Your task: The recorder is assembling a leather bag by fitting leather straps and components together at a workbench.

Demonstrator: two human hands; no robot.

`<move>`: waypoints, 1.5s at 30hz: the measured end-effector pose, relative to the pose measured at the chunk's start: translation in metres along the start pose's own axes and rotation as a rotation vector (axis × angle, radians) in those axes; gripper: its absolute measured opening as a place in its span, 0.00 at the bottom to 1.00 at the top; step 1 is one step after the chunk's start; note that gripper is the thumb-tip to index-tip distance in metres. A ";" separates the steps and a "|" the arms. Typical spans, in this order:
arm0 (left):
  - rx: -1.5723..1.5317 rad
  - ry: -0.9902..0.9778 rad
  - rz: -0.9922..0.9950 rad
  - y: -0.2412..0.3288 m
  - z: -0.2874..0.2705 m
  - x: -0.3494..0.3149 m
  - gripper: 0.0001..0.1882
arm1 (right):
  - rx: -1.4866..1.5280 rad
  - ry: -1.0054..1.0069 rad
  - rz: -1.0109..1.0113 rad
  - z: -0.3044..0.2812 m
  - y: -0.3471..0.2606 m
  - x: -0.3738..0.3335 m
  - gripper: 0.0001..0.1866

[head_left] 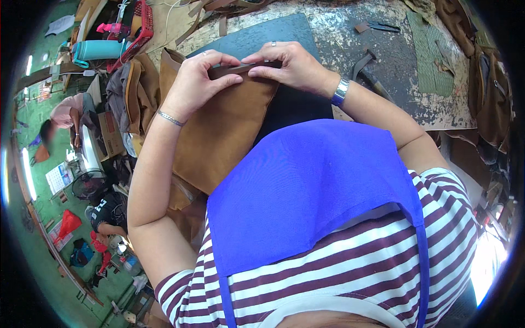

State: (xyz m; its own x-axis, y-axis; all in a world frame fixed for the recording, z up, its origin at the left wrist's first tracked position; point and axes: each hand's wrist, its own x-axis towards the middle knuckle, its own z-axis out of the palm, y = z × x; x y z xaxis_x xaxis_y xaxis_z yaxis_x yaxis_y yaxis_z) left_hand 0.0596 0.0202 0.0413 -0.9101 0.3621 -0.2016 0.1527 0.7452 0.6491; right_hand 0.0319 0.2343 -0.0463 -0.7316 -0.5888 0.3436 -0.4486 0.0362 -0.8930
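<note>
A tan-brown leather piece (224, 126), perhaps a bag panel, hangs over the bench edge toward my lap. Along its upper edge runs a darker brown folded strip (236, 70). My left hand (199, 82) pinches this edge between thumb and fingers. Close beside it, my right hand (292, 65) pinches the same edge farther right, thumb on the near side. The fingertips of both hands almost meet. Beneath the work, a dark blue-grey board (273, 34) lies on the bench.
A hammer (363, 63) lies right of my right hand, with dark pliers-like tools (383, 26) farther off. Green sheet (429, 54) and brown bags (490, 98) are at right. At left are a red basket (146, 30), teal bottle (98, 51) and two people (71, 112).
</note>
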 end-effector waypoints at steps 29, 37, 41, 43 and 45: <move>-0.082 -0.168 -0.195 -0.005 -0.004 0.006 0.12 | 0.227 -0.297 0.428 -0.024 0.015 -0.003 0.17; -0.176 -0.203 -0.189 -0.018 -0.009 0.008 0.13 | 0.245 -0.130 0.342 -0.003 0.013 -0.007 0.14; -0.022 -0.183 -0.119 -0.020 -0.012 0.007 0.12 | 0.069 -0.184 0.325 -0.003 0.001 0.004 0.13; 0.013 -0.163 -0.014 -0.024 -0.009 0.006 0.12 | 0.064 -0.203 0.342 -0.003 0.003 0.004 0.13; 0.051 -0.165 -0.014 -0.023 -0.007 0.005 0.11 | 0.128 -0.204 0.377 -0.002 0.007 0.001 0.15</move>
State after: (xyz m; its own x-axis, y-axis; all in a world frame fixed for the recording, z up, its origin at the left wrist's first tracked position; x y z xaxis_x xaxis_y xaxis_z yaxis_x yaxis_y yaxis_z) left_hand 0.0491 0.0007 0.0304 -0.8375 0.4351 -0.3306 0.1635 0.7768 0.6081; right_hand 0.0265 0.2356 -0.0513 -0.7096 -0.7015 -0.0660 -0.0933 0.1864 -0.9780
